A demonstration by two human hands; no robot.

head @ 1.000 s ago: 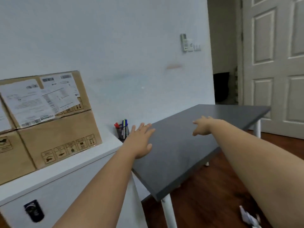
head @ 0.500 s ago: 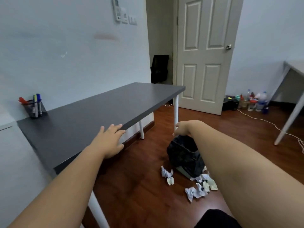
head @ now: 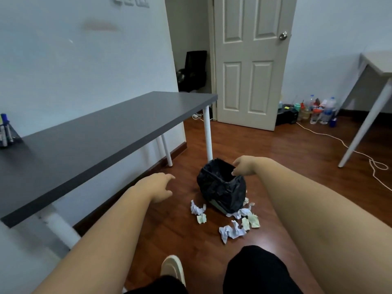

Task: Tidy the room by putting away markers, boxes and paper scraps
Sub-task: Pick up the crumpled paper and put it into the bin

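A small bin lined with a black bag [head: 220, 187] stands on the wooden floor. Several crumpled paper scraps [head: 232, 230] lie around its near side. My right hand [head: 244, 166] hovers over the bin's far right rim, fingers curled downward and holding nothing. My left hand [head: 158, 186] hangs in the air left of the bin, fingers loosely apart and empty. A holder with markers [head: 5, 132] sits at the far left end of the dark grey table [head: 95, 141].
The grey table has white legs [head: 207, 134] close behind the bin. A white door [head: 250, 60] stands ahead, with bottles and a black box [head: 314, 112] along the wall. A cable [head: 339, 143] crosses the floor near a second white table [head: 377, 64]. My foot [head: 172, 269] shows below.
My view has swung right and down, from the boxes and table to the bin. My left hand left the table edge, and both hands dropped toward the bin.
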